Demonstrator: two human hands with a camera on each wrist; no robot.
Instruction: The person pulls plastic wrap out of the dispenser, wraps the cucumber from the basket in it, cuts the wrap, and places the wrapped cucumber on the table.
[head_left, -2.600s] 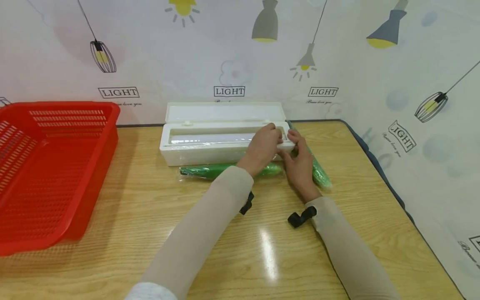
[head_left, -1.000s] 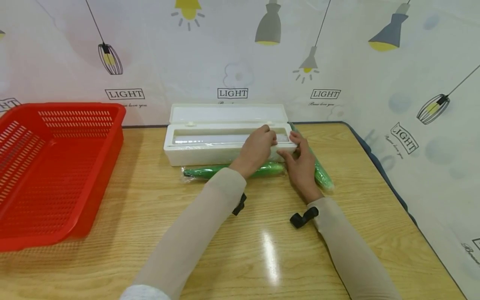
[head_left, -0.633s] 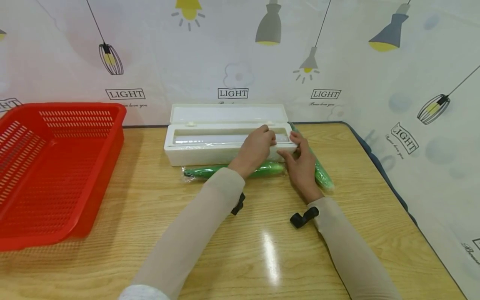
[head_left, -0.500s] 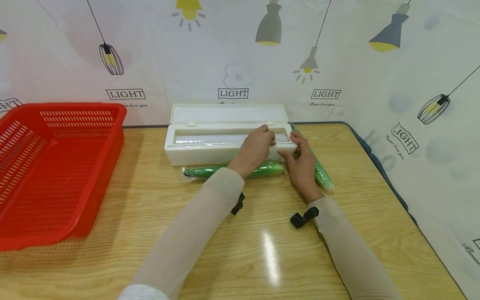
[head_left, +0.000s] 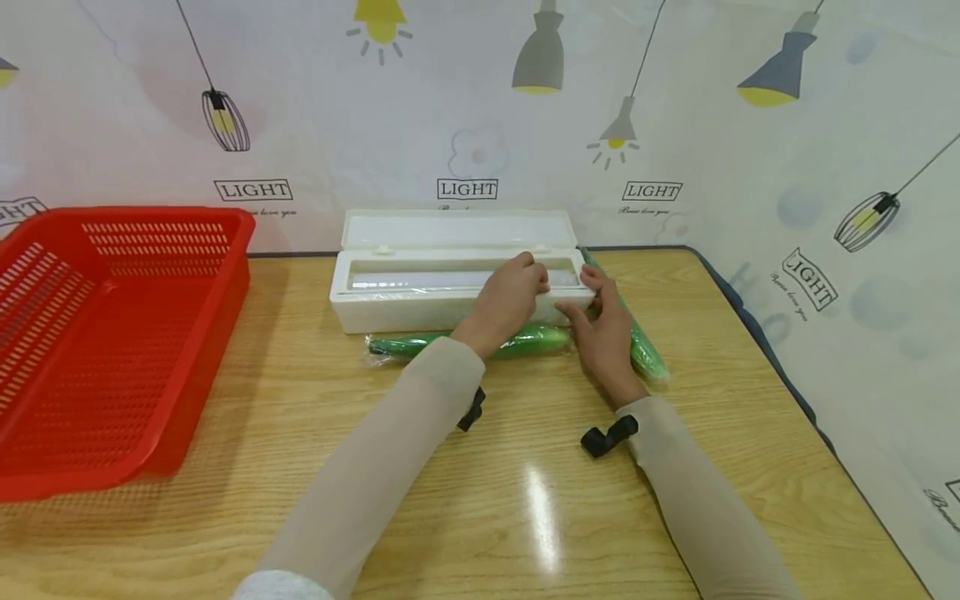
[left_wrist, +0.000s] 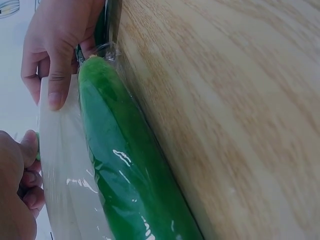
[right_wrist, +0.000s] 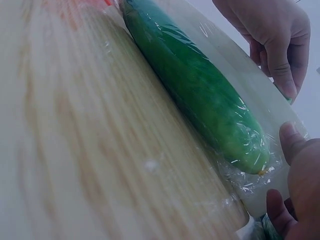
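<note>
A white cling film box [head_left: 390, 317] lies lengthwise at the back of the table with its lid [head_left: 457, 231] raised; a pale roll [head_left: 416, 280] shows inside. My left hand [head_left: 504, 302] is over the box's front top edge, fingers curled, pinching a small green piece [right_wrist: 289, 99] mostly hidden by the fingers. At the box's right end, my right hand [head_left: 606, 337] grips the corner, thumb on the front and fingers over the top. A film-wrapped cucumber [left_wrist: 125, 145] lies along the box's front, partly under my left wrist in the head view. Another wrapped cucumber [head_left: 647, 354] slants beside my right hand.
A red slotted plastic basket [head_left: 213, 358] stands at the left of the wooden table [head_left: 420, 533]. Behind the box rises a wall covering [head_left: 360, 125] printed with lamps, and it continues along the right side.
Over these seconds my left hand has moved a little to the left along the box's front edge. My right hand keeps its grip on the corner. The head view has shifted slightly.
</note>
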